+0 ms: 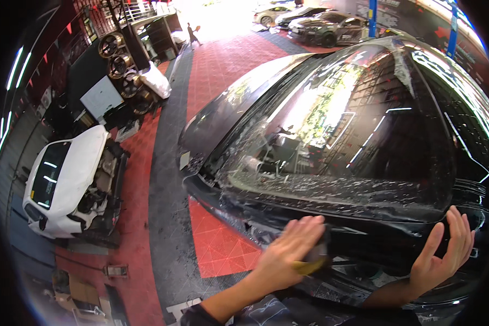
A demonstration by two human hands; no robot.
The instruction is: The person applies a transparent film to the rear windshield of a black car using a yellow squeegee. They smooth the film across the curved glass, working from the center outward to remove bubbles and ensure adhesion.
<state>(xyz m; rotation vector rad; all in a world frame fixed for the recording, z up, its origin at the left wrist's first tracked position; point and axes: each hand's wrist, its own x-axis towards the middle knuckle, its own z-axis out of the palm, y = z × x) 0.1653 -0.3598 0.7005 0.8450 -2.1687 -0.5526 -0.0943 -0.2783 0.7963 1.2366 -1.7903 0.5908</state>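
Observation:
A black car with a large wet windshield [337, 157] fills the middle and right, and white suds streak the glass and its near edge. My left hand [290, 252] is closed over a dark tool with a yellow edge [309, 266], at the dark pillar beside the glass. Fingers and blur hide the rest of the tool. My right hand [445, 250] holds nothing; its fingers are stretched and apart, by the glass's near right corner at the roof edge. Whether its fingertips touch the black panel, I cannot tell.
To the left, a white car [73, 179] with its front end stripped stands on red and grey floor tiles [171, 228]. Several gold wheels [119, 65] hang on a rack behind. An open cardboard box [81, 299] lies lower left. Farther off are parked cars [326, 27] and a walking person [192, 35].

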